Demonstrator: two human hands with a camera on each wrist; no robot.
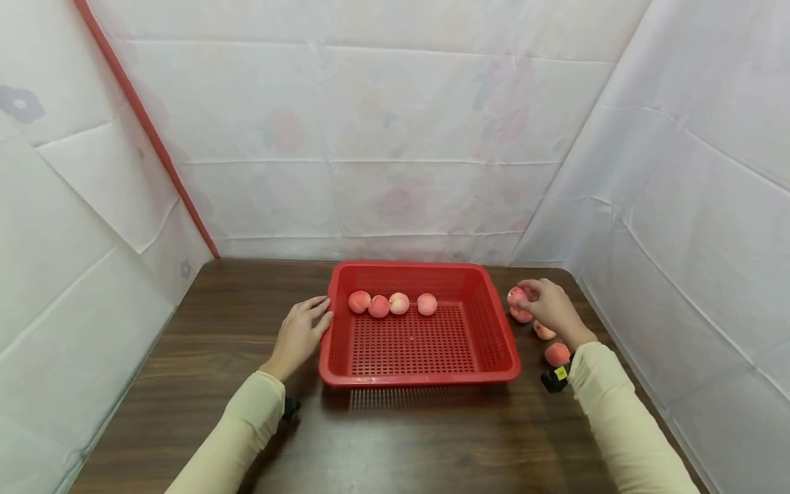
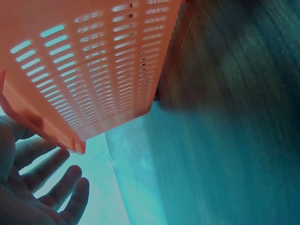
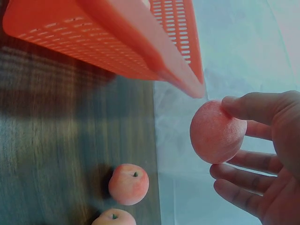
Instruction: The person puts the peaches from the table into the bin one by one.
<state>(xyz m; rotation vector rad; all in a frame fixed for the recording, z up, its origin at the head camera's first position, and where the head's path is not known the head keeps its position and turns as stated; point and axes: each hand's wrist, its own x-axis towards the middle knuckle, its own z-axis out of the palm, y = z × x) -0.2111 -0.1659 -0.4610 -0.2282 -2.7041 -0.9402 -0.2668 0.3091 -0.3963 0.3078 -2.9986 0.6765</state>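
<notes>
A red plastic basket [image 1: 420, 379] with slotted walls stands on the table, with several pink peaches [image 1: 379, 307] in a loose row toward its back. My left hand [image 1: 300, 335] touches the basket's left rim, its fingers spread and relaxed; the left wrist view shows the hand [image 2: 40, 183] beside the rim [image 2: 51, 136]. Right of the basket, my right hand [image 1: 548, 307] pinches a peach [image 3: 218, 131] between thumb and fingers. In the right wrist view that peach is off the table, near the basket's far corner. Below the hand, a peach [image 1: 521, 315] lies on the table.
Two more peaches, one paler [image 1: 544, 331] and one redder [image 1: 557, 354], lie on the dark wooden table [image 1: 395, 446] by the right forearm. White patterned sheeting [image 1: 395, 137] walls off the back and both sides. A black wrist device [image 1: 554, 381] sits under the right wrist.
</notes>
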